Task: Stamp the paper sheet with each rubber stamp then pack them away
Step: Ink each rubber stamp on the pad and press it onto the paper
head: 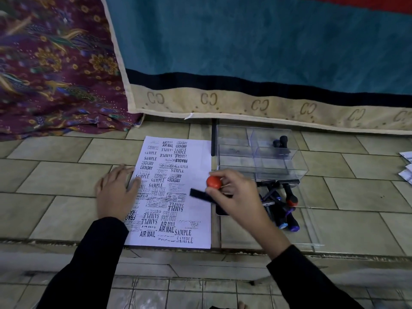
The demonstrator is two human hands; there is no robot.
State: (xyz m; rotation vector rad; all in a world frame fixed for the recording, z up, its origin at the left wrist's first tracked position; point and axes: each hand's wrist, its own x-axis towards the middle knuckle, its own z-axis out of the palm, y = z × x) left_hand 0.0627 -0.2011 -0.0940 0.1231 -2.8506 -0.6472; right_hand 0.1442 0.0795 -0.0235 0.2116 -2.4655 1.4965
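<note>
Tiled floor (pixel 66 181) carries everything, with a teal blanket (pixel 245 41) along the far side. Your paper sheet (pixel 198 157) lies in the middle, crowded with prints. The clear box (pixel 234 139) sits just to its right, with loose stamps (pixel 285 208) nearer. Your left hand (pixel 116 192) lies flat on the sheet's left edge. Your right hand (pixel 236 195) grips the red-knobbed stamp (pixel 213 182), tilted, its black base running left-right over the sheet's barer right margin.

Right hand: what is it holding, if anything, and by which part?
A rubber stamp, fingers round its handle just under the red knob. The left hand holds nothing, lying flat on the paper sheet.
</note>
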